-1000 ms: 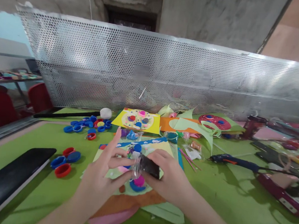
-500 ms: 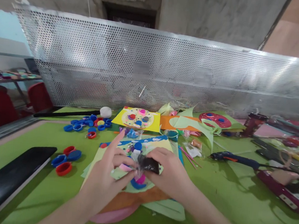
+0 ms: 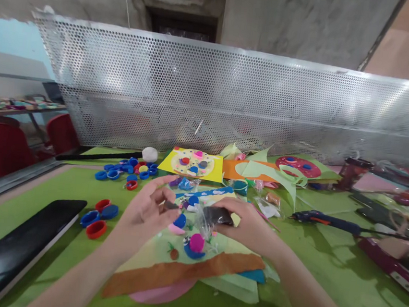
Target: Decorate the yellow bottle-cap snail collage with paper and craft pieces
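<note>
My right hand (image 3: 250, 225) grips a small clear plastic bag with a soft black lump (image 3: 221, 216) in it, perhaps clay. Between the fingertips of my left hand (image 3: 146, 208) is a small dark piece (image 3: 171, 205), its shape partly hidden. Both hands hover over a collage sheet (image 3: 160, 241), a hand's width apart. On that sheet are a brown strip (image 3: 193, 273), a magenta disc (image 3: 197, 243) with a blue curved piece under it, and blue bottle caps (image 3: 193, 200). A blue strip with white cloud shapes runs along its far edge.
Loose bottle caps (image 3: 96, 229) lie at left beside a large black glossy device (image 3: 18, 246). More caps (image 3: 127, 166) are heaped farther back. Behind the sheet lies a yellow collage card (image 3: 167, 164). A glue gun (image 3: 328, 221) rests at right. A perforated metal screen (image 3: 231, 98) borders the table.
My hands have moved apart. The left has come away from the bag with a small dark piece in its fingers; the right still holds the bag. The view has shifted slightly.
</note>
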### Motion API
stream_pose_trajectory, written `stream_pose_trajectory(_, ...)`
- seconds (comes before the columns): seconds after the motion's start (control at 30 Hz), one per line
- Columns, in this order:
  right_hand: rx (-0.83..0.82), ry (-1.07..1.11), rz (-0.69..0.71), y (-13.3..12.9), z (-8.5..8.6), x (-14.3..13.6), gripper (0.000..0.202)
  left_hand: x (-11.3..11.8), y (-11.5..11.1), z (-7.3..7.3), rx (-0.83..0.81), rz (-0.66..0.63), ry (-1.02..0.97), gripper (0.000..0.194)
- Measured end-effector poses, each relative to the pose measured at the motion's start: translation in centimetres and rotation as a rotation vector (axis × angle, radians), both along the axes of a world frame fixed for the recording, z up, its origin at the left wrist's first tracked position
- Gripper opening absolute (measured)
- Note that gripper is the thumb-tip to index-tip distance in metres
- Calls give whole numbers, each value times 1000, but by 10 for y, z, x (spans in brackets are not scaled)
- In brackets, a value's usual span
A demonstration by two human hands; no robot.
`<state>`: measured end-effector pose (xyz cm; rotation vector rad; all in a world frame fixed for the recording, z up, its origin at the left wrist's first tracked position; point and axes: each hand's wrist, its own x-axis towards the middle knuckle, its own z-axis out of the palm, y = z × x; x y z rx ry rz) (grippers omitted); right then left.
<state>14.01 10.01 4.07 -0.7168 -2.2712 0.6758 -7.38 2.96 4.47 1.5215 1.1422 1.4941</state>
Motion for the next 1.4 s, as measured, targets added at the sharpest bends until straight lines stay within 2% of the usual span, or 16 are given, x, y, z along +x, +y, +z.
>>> stream_pose_trajectory(0.17,11,-30,-9,-6,-3,-3,20,10,-10,-7,96,83,465,59)
stream_pose_trajectory(0.3,54,-118,-6,-11,-5,-7,15,12,-11,-8,71,188,582,68)
stream_pose_trajectory(0.47,194,-224,-58,-13,-10,-12,16,11,-7,-11,-5,190,577,87)
stream_pose_trajectory(0.63,339,-318,-94,-14,-16,-15,14,14,-8,-16,-18,221,577,80)
stream_pose_trajectory(0.77,335,-311,-129,-16,-20,-18,13,20,-10,-15,-65,223,491,87)
stream_pose_trajectory(0.87,328,-310,-125,-17,-21,-19,18,24,-9,-16,-111,155,402,85)
stream_pose_trajectory(0.97,298,-281,-106,-15,-19,-16,27,23,-5,-19,-158,31,269,85)
stream_pose_trajectory(1.1,282,-158,-90,-7,-14,-12,33,13,2,-16,-225,-204,-70,80)
stream_pose_trajectory(1.2,264,-111,-112,-2,-14,-11,32,1,5,-9,-193,-228,-284,65)
stream_pose_trajectory(1.27,215,-71,-120,-1,-15,-12,30,-4,6,-7,-97,-150,-232,67)
stream_pose_trajectory(1.4,134,1,-69,-6,-16,-14,29,-1,3,-9,27,4,169,76)
